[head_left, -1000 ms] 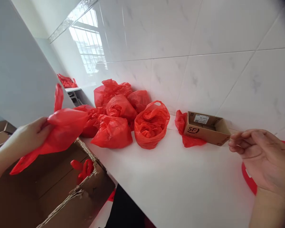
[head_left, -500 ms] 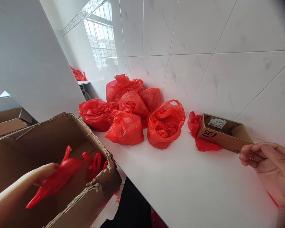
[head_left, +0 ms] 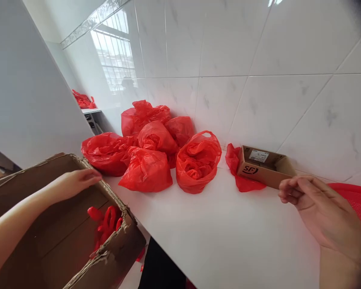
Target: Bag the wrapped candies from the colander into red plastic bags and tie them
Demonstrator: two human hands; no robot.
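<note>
My left hand (head_left: 82, 180) is over the large cardboard box (head_left: 129, 245), near its far rim, fingers together and slightly bent, with no bag visible in it. Inside the box, against its right wall, lies a bundle of red plastic bags (head_left: 106, 224). On the right, my right hand (head_left: 313, 198) is raised above the white table (head_left: 228, 237), palm partly turned up and fingers curled loosely, holding nothing. Its fingertips are by the small SF cardboard box (head_left: 261, 172), which rests partly on a red bag (head_left: 233, 158).
Several filled red bags (head_left: 147, 170) are grouped by the tiled wall. An open-topped red bag (head_left: 198, 160) stands beside them. A red plastic basket (head_left: 356, 204) is at the right edge. A grey partition (head_left: 33, 88) rises behind the large box.
My left hand let go of the red bag it held over the large box and rose toward the far rim. The view shifted right, bringing the red basket into sight.
</note>
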